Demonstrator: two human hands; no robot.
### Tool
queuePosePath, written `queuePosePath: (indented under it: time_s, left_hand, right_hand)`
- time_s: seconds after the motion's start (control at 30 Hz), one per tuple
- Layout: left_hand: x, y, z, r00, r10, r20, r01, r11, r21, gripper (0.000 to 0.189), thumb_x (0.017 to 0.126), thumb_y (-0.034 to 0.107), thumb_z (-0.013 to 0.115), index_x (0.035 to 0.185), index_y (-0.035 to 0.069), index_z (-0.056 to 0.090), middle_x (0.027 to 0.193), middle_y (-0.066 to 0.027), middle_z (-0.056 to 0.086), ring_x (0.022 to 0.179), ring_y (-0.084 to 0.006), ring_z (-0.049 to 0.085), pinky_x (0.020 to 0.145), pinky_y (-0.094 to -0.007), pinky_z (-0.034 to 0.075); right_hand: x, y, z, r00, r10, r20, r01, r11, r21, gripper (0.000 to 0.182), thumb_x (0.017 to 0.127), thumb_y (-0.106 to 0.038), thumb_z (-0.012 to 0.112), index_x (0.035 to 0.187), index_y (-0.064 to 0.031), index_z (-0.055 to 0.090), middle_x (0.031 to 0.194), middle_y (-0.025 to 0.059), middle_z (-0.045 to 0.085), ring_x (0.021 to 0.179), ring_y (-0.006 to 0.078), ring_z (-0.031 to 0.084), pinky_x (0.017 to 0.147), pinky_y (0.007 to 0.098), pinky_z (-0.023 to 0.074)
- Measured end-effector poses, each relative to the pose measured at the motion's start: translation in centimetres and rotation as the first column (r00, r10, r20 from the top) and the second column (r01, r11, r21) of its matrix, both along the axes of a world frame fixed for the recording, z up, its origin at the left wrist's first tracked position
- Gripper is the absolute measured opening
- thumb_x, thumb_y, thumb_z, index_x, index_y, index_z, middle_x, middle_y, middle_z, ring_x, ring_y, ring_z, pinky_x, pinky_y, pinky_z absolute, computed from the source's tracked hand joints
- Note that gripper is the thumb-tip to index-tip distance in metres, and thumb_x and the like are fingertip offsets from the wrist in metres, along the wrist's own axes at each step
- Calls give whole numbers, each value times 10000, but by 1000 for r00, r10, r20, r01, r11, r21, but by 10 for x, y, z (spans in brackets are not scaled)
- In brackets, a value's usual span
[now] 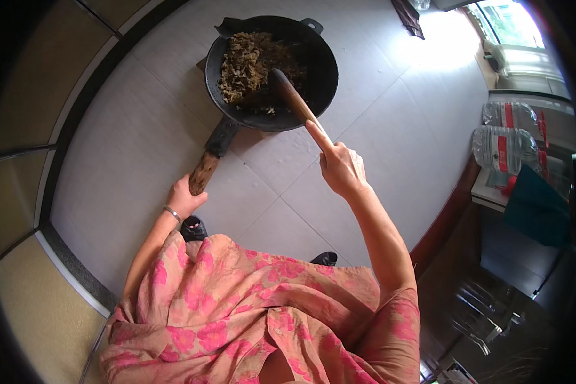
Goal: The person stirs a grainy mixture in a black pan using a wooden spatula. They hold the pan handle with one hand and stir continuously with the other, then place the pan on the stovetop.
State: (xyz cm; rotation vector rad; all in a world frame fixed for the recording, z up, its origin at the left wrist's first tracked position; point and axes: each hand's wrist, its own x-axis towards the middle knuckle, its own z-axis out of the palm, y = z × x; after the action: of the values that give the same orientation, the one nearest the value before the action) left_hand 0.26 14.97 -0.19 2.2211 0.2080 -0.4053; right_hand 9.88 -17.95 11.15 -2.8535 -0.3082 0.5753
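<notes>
My left hand (185,196) is wrapped around the wooden end of a wok handle (204,173). That handle runs up to a black wok (322,91) standing low over the tiled floor, on a support mostly hidden beneath it. Brown, crumbly food (244,67) is heaped on the wok's left side, with darker residue spread to its right. A wooden spatula or paddle (300,103), dark at the far end, slants into the wok. My right hand (342,168) grips its near end, the index finger stretched along the shaft. The paddle's tip rests by the heap's edge.
Pale floor tiles (278,182) surround the wok. Tan cabinet fronts (53,269) line the left. Large plastic bottles (501,149) stand on a shelf at right, near a dark green cloth (537,206). A dark brown item (409,18) lies at the top right, near a bright window (511,24).
</notes>
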Motion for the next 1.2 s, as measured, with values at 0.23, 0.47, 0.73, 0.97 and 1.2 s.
queuePosePath:
  time_s: [0.23, 0.47, 0.73, 0.97, 1.2]
  left_hand:
    - [5, -3, 13, 994, 2, -106, 0, 1000, 20, 385, 621, 235, 657, 887, -23, 551, 766, -201, 612, 741, -339, 612, 663, -392, 483]
    - [4, 0, 7, 992, 5, -124, -2, 1000, 21, 365, 625, 235, 648, 868, -21, 553, 755, -205, 611, 732, -344, 615, 654, -397, 486]
    - [2, -3, 5, 998, 17, -68, -14, 999, 47, 366, 616, 238, 653, 859, -17, 555, 742, -206, 610, 725, -353, 613, 648, -397, 486]
    - [8, -5, 4, 998, -4, -67, 9, 998, 69, 380, 618, 237, 656, 883, -17, 557, 762, -210, 612, 740, -359, 611, 659, -394, 490]
    - [2, -3, 6, 999, 0, -47, 0, 1000, 7, 375, 621, 236, 659, 884, -12, 560, 768, -209, 615, 748, -364, 608, 666, -396, 489]
  right_hand:
    - [13, 3, -1, 1000, -3, -22, 2, 1000, -23, 694, 842, -73, 503, 1389, -373, 200, 660, 147, 574, 577, 313, 588, 530, 431, 465]
    - [18, 4, 16, 996, -62, 57, 59, 996, 65, 657, 830, -63, 484, 1368, -372, 267, 629, 162, 563, 567, 333, 586, 515, 435, 459]
    - [20, 3, 16, 998, -58, 33, 58, 998, -5, 688, 818, -23, 480, 1380, -351, 256, 622, 155, 554, 552, 319, 583, 499, 434, 452]
    - [21, 0, -5, 998, -67, 14, 68, 997, -34, 701, 836, -56, 499, 1389, -373, 207, 655, 148, 559, 599, 312, 589, 551, 442, 469]
    - [11, 6, 1, 991, -86, -103, 79, 995, -67, 706, 822, -55, 513, 1392, -349, 219, 798, 178, 618, 721, 341, 619, 634, 451, 480]
